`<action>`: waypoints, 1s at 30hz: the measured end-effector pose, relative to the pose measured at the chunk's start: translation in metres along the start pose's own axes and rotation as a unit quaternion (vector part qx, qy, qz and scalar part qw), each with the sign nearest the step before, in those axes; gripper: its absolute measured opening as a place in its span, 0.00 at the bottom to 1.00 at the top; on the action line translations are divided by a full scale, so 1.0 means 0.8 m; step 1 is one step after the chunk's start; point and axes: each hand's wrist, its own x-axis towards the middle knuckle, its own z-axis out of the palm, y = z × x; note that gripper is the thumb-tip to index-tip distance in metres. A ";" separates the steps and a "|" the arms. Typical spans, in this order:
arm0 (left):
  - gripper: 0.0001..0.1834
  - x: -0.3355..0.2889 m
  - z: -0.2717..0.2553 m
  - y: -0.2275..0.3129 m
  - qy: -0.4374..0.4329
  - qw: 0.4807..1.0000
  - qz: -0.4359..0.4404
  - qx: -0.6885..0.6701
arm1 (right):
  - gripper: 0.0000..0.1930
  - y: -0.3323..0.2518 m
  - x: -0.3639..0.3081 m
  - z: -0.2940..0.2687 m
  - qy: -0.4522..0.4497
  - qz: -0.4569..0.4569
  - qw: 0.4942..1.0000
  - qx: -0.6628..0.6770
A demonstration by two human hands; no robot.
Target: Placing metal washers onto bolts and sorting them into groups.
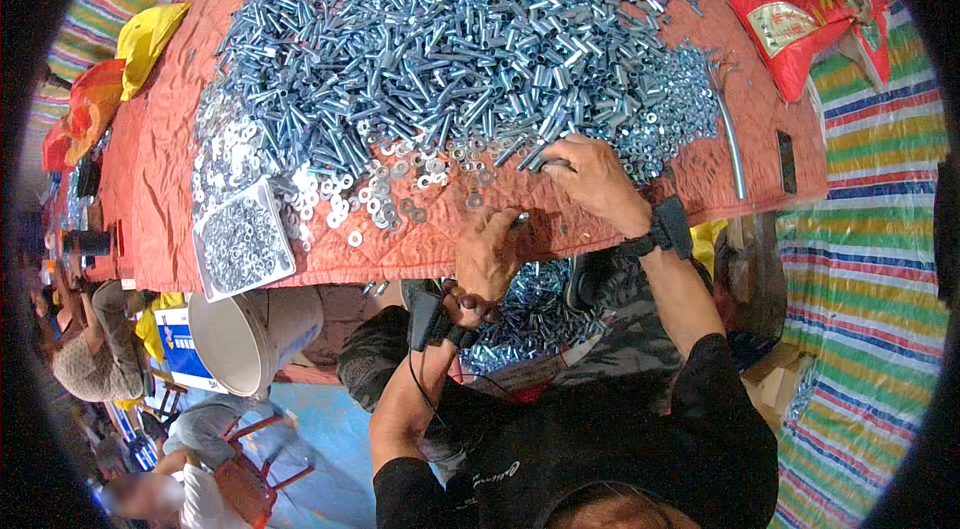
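My left hand (487,257) is closed near the front edge of the red cloth-covered table. A small shiny metal piece shows at its fingertips, mostly hidden by the fingers. Farther right, my right hand (598,187) reaches to the near edge of a big heap of metal sleeves (430,39). Its thumb and fingers pinch a short grey metal sleeve (556,165). Loose flat washers (380,199) lie left of my hands. Small nuts (685,94) are piled at the heap's right side.
A white tray (243,239) of small rings sits at the table's front left, above a white bucket (228,344). A bent metal rod (732,139) and a red bag (785,39) lie right. More metal parts (540,314) are below the table edge. Another person (195,469) sits lower left.
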 end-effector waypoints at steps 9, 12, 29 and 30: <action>0.07 0.002 0.007 -0.013 0.046 0.995 -0.020 -0.092 | 0.13 0.000 0.000 0.017 0.093 -0.099 0.981 -0.142; 0.07 0.000 0.009 -0.015 0.063 0.995 -0.028 -0.068 | 0.12 -0.011 -0.005 0.009 -0.003 -0.004 0.996 0.084; 0.12 -0.003 0.015 -0.013 0.071 0.996 -0.004 -0.059 | 0.15 -0.055 -0.024 0.017 0.004 -0.162 0.987 0.007; 0.15 -0.006 0.016 -0.017 0.064 0.996 -0.015 -0.054 | 0.15 -0.056 -0.024 0.021 0.005 -0.165 0.986 0.007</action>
